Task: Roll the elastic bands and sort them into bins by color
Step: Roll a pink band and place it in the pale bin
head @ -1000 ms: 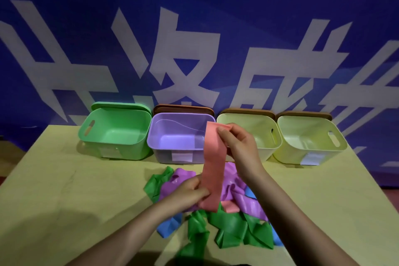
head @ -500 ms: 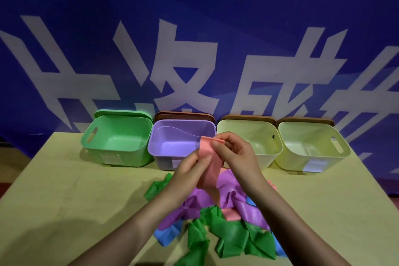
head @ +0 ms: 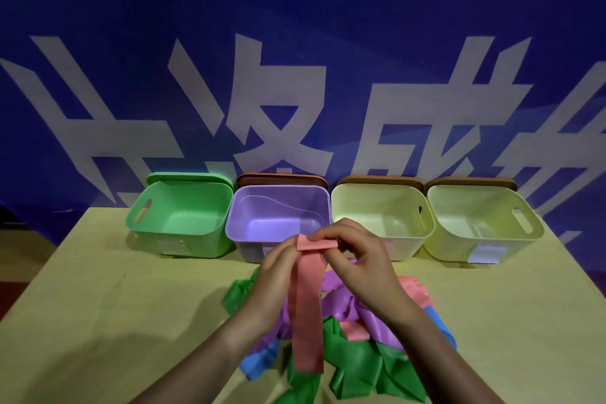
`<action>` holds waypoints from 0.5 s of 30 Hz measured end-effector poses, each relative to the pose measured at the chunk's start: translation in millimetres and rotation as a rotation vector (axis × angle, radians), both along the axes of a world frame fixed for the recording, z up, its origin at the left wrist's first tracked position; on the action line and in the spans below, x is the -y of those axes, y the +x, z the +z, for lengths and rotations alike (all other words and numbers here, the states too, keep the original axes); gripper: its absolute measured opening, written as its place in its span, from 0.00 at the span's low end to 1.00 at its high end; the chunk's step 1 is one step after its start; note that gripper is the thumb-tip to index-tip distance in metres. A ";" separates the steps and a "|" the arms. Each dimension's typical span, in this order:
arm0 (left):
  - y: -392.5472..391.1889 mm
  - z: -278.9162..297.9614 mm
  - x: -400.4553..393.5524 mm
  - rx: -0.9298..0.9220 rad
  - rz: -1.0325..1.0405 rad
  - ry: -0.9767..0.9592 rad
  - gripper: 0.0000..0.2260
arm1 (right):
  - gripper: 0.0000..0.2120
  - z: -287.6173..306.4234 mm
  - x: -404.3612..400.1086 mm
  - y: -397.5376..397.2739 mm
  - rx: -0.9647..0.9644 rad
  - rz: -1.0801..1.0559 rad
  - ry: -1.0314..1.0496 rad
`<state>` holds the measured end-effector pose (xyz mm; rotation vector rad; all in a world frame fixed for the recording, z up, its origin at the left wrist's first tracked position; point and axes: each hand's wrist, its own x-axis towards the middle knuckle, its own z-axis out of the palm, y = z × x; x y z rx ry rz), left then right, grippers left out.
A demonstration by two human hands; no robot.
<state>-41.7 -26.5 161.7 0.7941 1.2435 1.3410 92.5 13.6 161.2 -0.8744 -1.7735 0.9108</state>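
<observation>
Two bare hands meet just in front of a translucent purple plastic bin (head: 278,207), the landmark here. The left hand (head: 273,275) and the right hand (head: 357,259) each have their grip pinched together on the folded top end of a flat pink elastic band (head: 308,305). Its free length hangs straight down over a loose heap of green, purple, blue and pink bands (head: 357,357) on the pale yellow table (head: 98,305). Left of the purple bin stands a green plastic bin (head: 183,210); to its right, two cream plastic bins (head: 377,216), all in one row along the table's far edge. Bare table surface lies on both sides of the heap.
</observation>
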 end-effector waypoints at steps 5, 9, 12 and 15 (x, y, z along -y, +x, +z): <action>4.0 -7.0 1.9 0.006 -0.077 -0.014 0.18 | 0.14 -3.6 -2.7 7.6 0.026 0.006 0.067; 9.1 -7.7 3.5 0.142 -0.117 -0.042 0.21 | 0.16 -8.0 -2.4 11.0 0.072 -0.026 0.096; 11.2 -9.0 1.4 0.111 -0.065 0.014 0.19 | 0.16 -10.3 -2.1 15.3 0.098 -0.003 0.094; 10.0 -13.7 -1.1 0.092 0.005 0.028 0.09 | 0.18 -10.5 -1.4 19.1 0.103 0.046 0.042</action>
